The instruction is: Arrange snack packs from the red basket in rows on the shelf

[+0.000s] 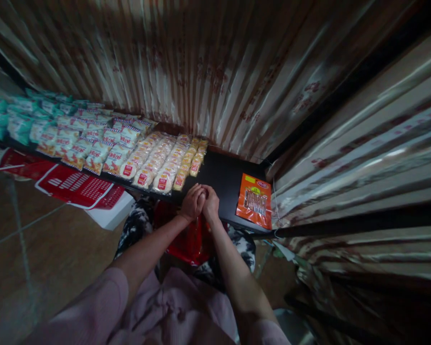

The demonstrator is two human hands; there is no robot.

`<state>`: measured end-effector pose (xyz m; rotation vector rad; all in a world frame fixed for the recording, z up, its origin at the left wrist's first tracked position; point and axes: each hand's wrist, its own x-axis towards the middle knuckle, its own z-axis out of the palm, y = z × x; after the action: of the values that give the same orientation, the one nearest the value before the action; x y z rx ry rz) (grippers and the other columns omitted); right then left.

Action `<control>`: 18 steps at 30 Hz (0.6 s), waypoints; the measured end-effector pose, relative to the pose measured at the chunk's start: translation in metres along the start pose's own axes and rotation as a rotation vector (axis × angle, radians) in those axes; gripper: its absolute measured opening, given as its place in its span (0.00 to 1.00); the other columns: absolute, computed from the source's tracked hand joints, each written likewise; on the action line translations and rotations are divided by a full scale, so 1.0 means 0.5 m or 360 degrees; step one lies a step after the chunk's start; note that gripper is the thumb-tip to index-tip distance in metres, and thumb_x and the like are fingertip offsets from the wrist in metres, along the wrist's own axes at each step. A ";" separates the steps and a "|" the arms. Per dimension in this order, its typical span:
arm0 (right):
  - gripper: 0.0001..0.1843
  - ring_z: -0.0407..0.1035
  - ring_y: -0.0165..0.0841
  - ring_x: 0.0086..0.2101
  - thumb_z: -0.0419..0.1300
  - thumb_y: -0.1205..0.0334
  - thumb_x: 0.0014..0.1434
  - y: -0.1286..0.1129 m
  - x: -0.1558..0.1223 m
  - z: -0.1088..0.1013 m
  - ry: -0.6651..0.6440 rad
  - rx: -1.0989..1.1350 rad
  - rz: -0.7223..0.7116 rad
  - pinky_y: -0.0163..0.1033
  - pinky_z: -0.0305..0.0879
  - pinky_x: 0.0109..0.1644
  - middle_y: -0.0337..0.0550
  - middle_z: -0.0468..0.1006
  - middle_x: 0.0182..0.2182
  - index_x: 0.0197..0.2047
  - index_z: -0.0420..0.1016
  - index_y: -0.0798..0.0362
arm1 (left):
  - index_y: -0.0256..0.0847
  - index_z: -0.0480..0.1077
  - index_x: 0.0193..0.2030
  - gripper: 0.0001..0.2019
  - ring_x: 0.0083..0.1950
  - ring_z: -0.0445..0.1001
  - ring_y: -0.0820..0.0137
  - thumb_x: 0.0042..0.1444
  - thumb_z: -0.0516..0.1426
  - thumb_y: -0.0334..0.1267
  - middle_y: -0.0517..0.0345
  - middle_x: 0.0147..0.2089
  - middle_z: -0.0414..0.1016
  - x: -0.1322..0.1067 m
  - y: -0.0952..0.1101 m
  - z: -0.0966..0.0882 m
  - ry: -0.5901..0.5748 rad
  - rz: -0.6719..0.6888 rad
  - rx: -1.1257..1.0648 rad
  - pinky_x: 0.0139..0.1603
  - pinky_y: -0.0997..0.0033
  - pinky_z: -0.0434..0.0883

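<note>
My left hand (191, 203) and my right hand (210, 202) meet at the front edge of the black table (219, 175). Both are closed, with the fingers curled against each other; whether anything lies between them is hidden. Just beyond my left hand is a row of small yellow snack packs (181, 175). Beside it lie rows of clear packs of round white crackers (162, 182). To the right of my hands an orange snack bag (254, 201) lies flat, with a clear window showing thin sticks. Below my wrists, a red bag (192, 242) sits between my legs.
Light blue and white snack bags (117, 158) stand in rows at the left, with teal bags (19, 127) farther along. Red plastic baskets (75, 184) and a white box (109, 215) are below the table's left front. Pleated curtain (215, 72) hangs behind and right.
</note>
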<state>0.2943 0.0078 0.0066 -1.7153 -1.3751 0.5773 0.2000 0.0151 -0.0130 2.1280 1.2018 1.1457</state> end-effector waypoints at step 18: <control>0.18 0.68 0.33 0.41 0.46 0.69 0.52 0.024 -0.218 0.056 -0.0230 0.0108 -0.0082 0.37 0.63 0.47 0.46 0.75 0.40 0.43 0.72 0.54 | 0.35 0.66 0.54 0.21 0.63 0.60 0.64 0.62 0.41 0.42 0.44 0.59 0.65 -0.248 -0.010 -0.055 -0.0160 -0.0203 0.0075 0.65 0.57 0.58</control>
<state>0.2474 -0.0869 -0.0344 -1.6052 -1.4793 0.7222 0.1405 -0.0883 -0.0563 2.0836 1.3091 0.9536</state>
